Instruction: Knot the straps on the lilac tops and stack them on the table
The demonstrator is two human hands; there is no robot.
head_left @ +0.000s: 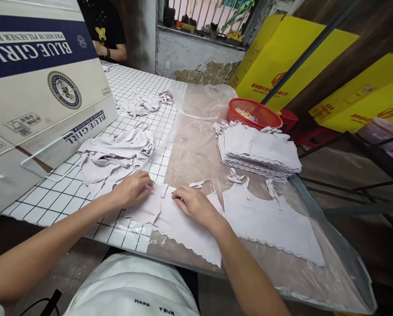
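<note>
A pale lilac camisole top (pixel 183 228) with a scalloped hem lies in front of me on the table. At its left part, my left hand (pixel 135 188) is closed, thumb and fingers pinching the upper edge of the cloth. My right hand (pixel 194 204) rests over the middle of the same top, its fingers curled together on the fabric near a strap. Just right of it, a second camisole top (pixel 269 219) lies flat with its thin straps up. Beyond my left hand sits a crumpled heap of similar garments (pixel 117 153).
A neat stack of tops (pixel 259 149) stands at the right, before a red basket (pixel 254 112). A large beer carton (pixel 45 87) blocks the left side. More loose garments (pixel 144 104) lie farther back. Yellow boxes (pixel 282 61) lean behind; another person (pixel 107 35) sits at the far end.
</note>
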